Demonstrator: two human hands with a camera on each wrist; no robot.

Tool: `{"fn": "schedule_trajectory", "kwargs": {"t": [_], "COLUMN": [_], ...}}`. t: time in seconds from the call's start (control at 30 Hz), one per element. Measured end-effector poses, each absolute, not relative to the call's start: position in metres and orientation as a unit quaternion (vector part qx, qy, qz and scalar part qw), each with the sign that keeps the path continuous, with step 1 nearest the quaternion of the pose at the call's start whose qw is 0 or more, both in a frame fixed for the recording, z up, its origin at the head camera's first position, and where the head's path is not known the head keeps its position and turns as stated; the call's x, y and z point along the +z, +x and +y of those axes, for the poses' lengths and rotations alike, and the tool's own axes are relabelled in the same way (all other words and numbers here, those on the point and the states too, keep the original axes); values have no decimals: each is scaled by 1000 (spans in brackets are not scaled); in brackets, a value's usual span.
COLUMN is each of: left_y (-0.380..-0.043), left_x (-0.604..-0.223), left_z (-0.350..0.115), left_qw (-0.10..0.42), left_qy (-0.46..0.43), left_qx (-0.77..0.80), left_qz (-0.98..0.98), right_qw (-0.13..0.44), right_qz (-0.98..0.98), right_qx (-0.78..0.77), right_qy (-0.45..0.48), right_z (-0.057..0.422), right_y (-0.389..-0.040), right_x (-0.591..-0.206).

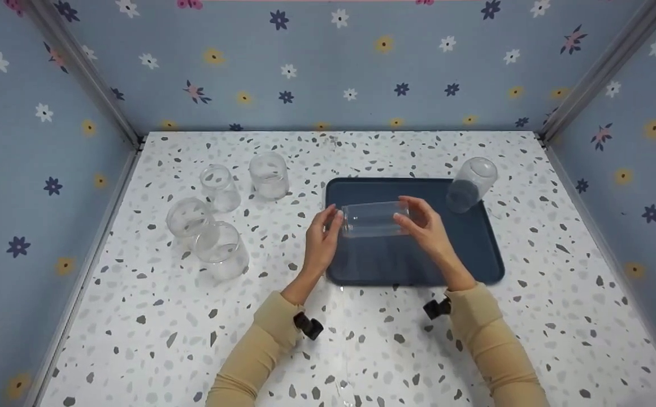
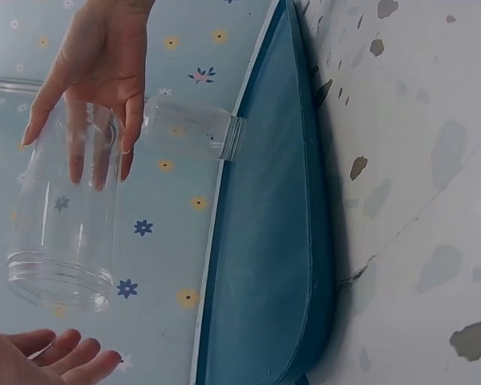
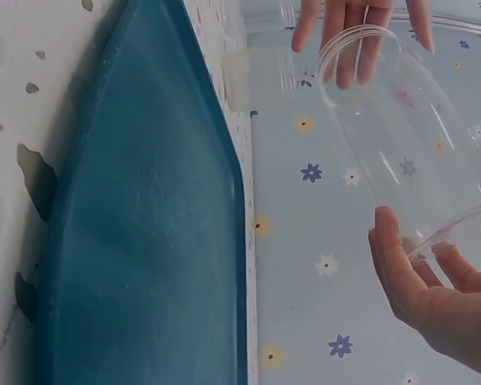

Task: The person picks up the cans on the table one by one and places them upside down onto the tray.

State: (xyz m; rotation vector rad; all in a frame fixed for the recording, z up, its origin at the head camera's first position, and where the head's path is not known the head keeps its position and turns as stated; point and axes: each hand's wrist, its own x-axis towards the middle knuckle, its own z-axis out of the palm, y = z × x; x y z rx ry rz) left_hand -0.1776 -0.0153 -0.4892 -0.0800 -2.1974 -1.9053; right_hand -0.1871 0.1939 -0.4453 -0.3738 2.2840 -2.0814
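Note:
A clear jar (image 1: 374,219) with a threaded mouth lies sideways in the air over the dark blue tray (image 1: 384,265). My right hand (image 1: 430,229) holds it at the base end, thumb on the near side and fingers on the far side. At the mouth end is my left hand (image 1: 322,240). In the left wrist view the left hand's fingers (image 2: 68,357) are loosely extended, a little apart from the threaded rim. The right wrist view shows the jar (image 3: 417,144) tilted, its base between the right thumb and fingers.
Another clear jar (image 1: 472,183) stands mouth down on the tray's far right corner. Several clear jars stand mouth up left of the tray, among them a front one (image 1: 223,251) and a back one (image 1: 268,175). Flowered walls (image 1: 339,73) bound the speckled table.

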Motion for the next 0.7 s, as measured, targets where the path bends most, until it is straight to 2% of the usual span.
{"fn": "schedule_trajectory", "kwargs": {"t": [0.23, 0.7], "left_y": [-176, -172], "left_x": [-485, -485], "left_z": [-23, -43], "left_qw": [131, 214], "left_qy": [-36, -56], "left_qx": [-595, -359], "left_qz": [-792, -907], "right_qw": [2, 9], "right_qz": [755, 798], "right_qx": [-643, -593], "right_qy": [-129, -112], "right_z": [195, 203], "right_y": [-195, -212], "right_x": [-439, -429]}}
